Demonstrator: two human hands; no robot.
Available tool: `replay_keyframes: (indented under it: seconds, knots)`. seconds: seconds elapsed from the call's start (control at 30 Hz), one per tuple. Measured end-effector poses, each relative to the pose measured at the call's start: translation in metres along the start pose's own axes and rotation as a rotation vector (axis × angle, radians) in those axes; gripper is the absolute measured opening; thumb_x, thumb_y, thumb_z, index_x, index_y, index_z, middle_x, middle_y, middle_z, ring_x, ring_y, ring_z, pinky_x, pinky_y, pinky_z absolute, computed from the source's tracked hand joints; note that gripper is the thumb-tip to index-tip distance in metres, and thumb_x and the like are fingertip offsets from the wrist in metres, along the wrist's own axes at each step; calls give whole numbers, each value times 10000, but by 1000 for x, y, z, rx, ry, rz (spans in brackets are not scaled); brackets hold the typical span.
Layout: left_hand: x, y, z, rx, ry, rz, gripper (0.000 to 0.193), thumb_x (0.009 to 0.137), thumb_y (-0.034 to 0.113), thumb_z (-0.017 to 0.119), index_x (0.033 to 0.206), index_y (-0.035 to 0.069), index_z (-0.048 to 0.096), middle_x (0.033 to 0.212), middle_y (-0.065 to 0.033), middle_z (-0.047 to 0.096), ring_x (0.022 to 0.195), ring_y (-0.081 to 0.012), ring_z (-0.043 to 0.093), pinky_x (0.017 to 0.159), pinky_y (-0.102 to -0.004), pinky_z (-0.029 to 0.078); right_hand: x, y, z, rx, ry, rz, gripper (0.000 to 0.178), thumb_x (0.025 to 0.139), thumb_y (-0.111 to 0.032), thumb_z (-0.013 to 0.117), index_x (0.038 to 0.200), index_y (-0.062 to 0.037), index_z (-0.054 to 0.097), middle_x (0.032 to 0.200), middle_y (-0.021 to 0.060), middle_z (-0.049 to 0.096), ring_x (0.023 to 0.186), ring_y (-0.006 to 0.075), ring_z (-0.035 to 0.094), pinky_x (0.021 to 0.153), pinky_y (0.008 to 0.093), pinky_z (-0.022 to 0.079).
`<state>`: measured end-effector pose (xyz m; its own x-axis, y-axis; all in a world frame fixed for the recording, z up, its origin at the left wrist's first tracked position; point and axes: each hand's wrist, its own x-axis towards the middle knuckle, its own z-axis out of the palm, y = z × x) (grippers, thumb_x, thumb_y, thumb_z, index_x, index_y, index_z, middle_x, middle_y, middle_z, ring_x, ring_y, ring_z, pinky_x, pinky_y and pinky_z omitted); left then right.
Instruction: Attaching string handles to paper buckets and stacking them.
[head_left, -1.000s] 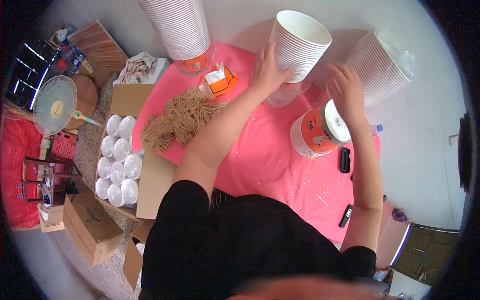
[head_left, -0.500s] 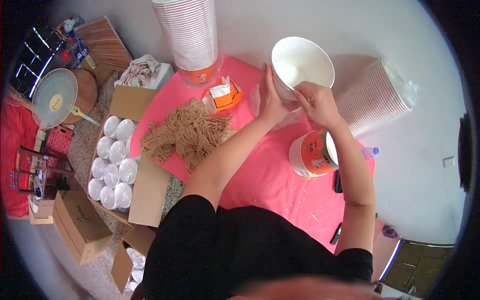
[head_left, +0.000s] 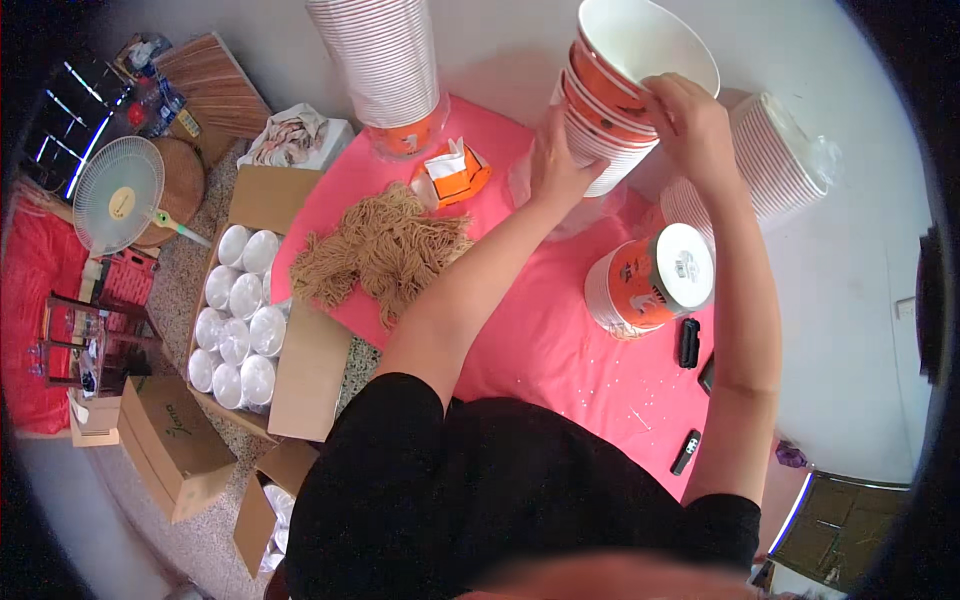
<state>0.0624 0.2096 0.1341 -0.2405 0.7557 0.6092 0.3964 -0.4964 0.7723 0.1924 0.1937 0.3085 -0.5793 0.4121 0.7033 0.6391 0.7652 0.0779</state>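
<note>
A stack of white paper buckets (head_left: 612, 158) stands at the table's far side. My left hand (head_left: 562, 165) is closed against its left side, thumb across the front. With its fingers on the near right rim, my right hand (head_left: 690, 122) grips the top paper bucket (head_left: 625, 45). That bucket and one or two under it are drawn partly up, so their orange printed sides show. Nearer, a short stack of upturned buckets (head_left: 640, 290) has an orange printed outside and a white base on top. Clear plastic wrap (head_left: 590, 218) lies round the foot of the held stack.
A tall bucket stack (head_left: 385, 70) rises at the far left; another (head_left: 750, 165) leans on the wall. Brown yarn (head_left: 385, 250), an orange tissue pack (head_left: 455, 178) and black items (head_left: 688, 343) lie on the pink table (head_left: 530, 330). An open carton (head_left: 310, 370) of wrapped white stacks stands left.
The top buckets have risen out of the stack toward the far side, baring orange sides. My right hand has moved up and right with them; my left hand has shifted slightly right.
</note>
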Motion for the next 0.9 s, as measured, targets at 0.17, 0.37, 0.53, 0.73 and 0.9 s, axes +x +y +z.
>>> replay_keyframes:
  seconds: [0.17, 0.37, 0.53, 0.73, 0.9]
  knots:
    - [-12, -2, -11, 9, -83, 15, 891, 639, 115, 728, 1357, 44, 204, 1341, -229, 313, 1260, -381, 294, 1041, -430, 266, 0, 11, -16, -15, 151, 156, 158, 834, -152, 549, 967, -74, 585, 887, 117, 614, 804, 328, 592, 668, 382, 481]
    - [-52, -42, -84, 52, -65, -58, 553, 745, 29, 603, 1251, -1, 380, 1205, -192, 469, 1159, -302, 444, 975, -383, 359, -2, 23, -49, -26, 346, 249, 217, 876, -137, 574, 1074, -53, 594, 919, 87, 650, 825, 118, 607, 732, 254, 477]
    - [-82, -72, -175, 20, -125, -301, 251, 792, 75, 587, 1038, 33, 568, 933, -115, 599, 896, -229, 587, 757, -335, 466, -45, -13, -106, 266, 693, 404, 193, 883, -114, 570, 1000, 35, 604, 913, 46, 628, 822, 91, 558, 745, 219, 450]
    - [-105, -83, -208, 375, -365, -168, 133, 755, 110, 600, 864, 35, 616, 830, -106, 599, 810, -259, 587, 702, -361, 467, -145, -64, -70, 723, 209, 759, 98, 885, -40, 518, 967, -14, 566, 869, -26, 536, 822, 45, 469, 709, 186, 386]
    - [-99, -96, -158, 502, -740, 120, 96, 722, 119, 602, 790, 63, 641, 904, -124, 612, 908, -295, 566, 796, -404, 444, -202, -121, -2, 884, -163, 960, 91, 908, -59, 484, 904, 5, 548, 781, -15, 537, 745, 63, 509, 672, 212, 420]
